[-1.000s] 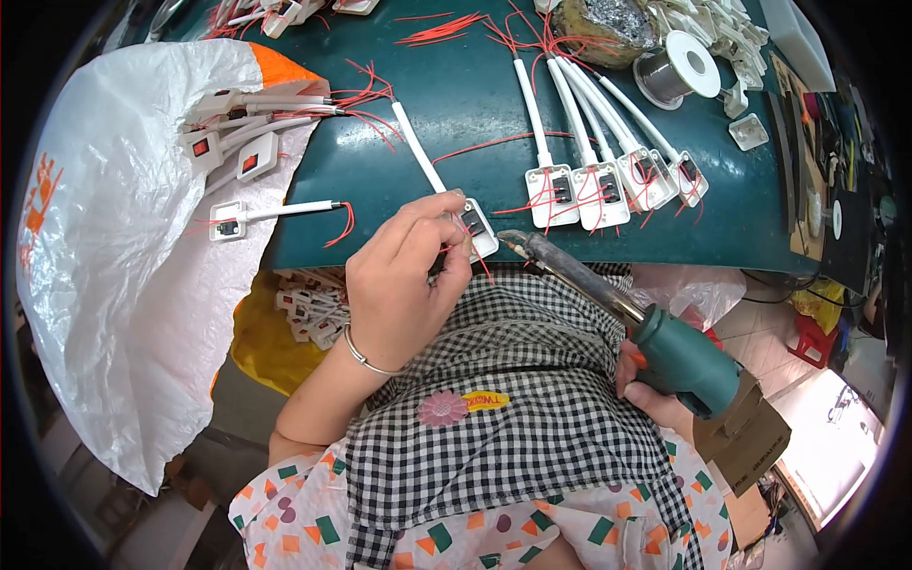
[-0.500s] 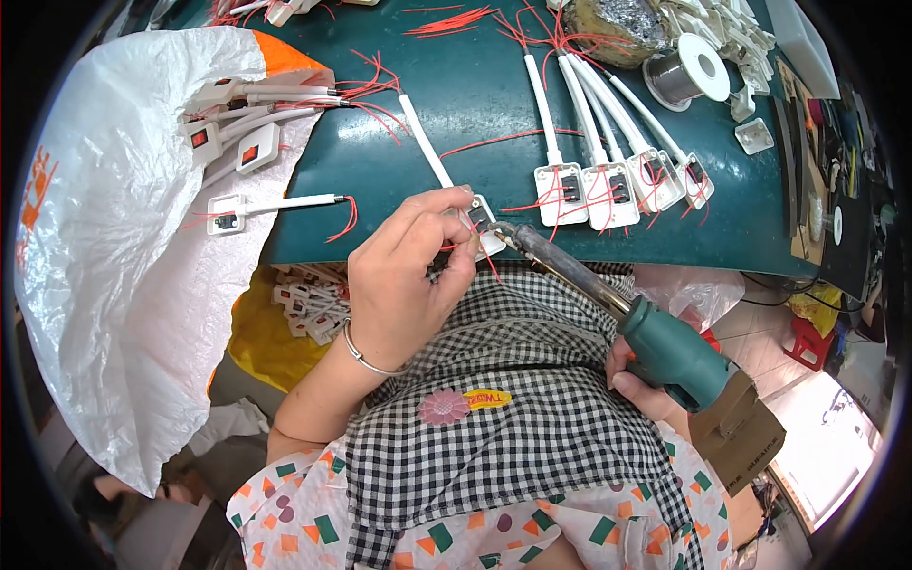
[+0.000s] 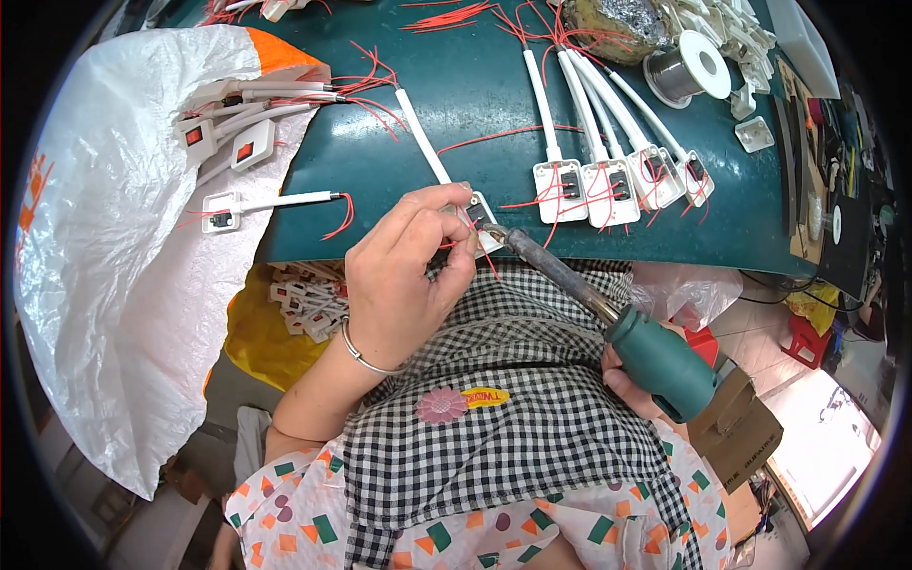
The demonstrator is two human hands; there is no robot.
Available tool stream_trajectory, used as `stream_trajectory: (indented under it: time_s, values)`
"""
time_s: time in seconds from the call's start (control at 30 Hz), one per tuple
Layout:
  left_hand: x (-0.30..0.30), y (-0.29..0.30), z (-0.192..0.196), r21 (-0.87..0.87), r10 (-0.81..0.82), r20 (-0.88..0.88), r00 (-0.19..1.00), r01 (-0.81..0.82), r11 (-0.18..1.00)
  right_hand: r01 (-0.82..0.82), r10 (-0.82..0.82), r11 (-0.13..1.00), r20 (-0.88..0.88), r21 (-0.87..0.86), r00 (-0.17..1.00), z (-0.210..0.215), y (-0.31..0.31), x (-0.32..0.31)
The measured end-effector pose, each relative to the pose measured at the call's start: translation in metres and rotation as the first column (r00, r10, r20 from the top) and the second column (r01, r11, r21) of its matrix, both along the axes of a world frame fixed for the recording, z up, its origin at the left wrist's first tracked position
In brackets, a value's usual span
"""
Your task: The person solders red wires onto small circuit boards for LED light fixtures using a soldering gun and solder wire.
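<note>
My left hand, closed in a pinch, holds a thin red wire at a small white switch housing on the table's near edge. Inside the housing sits a black switch, and a white tube with red wires at its far end runs away from it. My right hand is wrapped round the green handle of a soldering iron, which partly hides the fingers. The iron's tip reaches into the housing beside my left fingertips; whether it touches a terminal is too small to tell.
Several wired switch housings lie to the right on the green table. A solder spool and a stone-like block stand behind them. Left, a white plastic bag carries more switch assemblies; a yellow bag of parts sits below.
The soldering iron has shifted slightly left, its handle a little lower, with the tip deeper over the housing. My left hand keeps its pinch almost unmoved.
</note>
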State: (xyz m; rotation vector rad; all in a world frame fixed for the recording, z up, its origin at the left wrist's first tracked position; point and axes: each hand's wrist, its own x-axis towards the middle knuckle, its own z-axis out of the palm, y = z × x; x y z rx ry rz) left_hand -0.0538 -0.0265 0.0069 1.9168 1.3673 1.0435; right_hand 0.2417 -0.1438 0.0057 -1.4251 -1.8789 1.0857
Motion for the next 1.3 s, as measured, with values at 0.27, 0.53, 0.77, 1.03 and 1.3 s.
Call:
stream_trajectory:
  time_s: [0.27, 0.53, 0.77, 1.03, 1.3]
  values:
    - [0.0, 0.0, -0.001, 0.007, 0.004, -0.001, 1.0, -0.004, 1.0, 0.125, -0.222, 0.888, -0.175, -0.442, 0.959, 0.018, 0.009, 0.009]
    - [0.0, 0.001, 0.001, 0.014, -0.003, -0.01, 1.0, 0.003, 1.0, 0.207, -0.226, 0.959, -0.082, -0.195, 0.971, -0.01, -0.007, 0.004]
    - [0.001, -0.001, 0.0, -0.022, 0.006, -0.01, 1.0, -0.006, 1.0, -0.088, 0.089, 0.992, -0.007, 0.095, 0.996, -0.002, 0.017, 0.006]
    - [0.0, -0.001, -0.001, -0.016, 0.005, -0.002, 1.0, -0.005, 1.0, 0.008, -0.061, 0.958, -0.174, -0.288, 0.983, 0.016, 0.011, 0.01]
    - [0.0, -0.001, -0.001, -0.025, 0.006, 0.009, 1.0, -0.006, 1.0, 0.054, -0.109, 0.924, -0.127, -0.377, 0.986, 0.025, 0.02, -0.002]
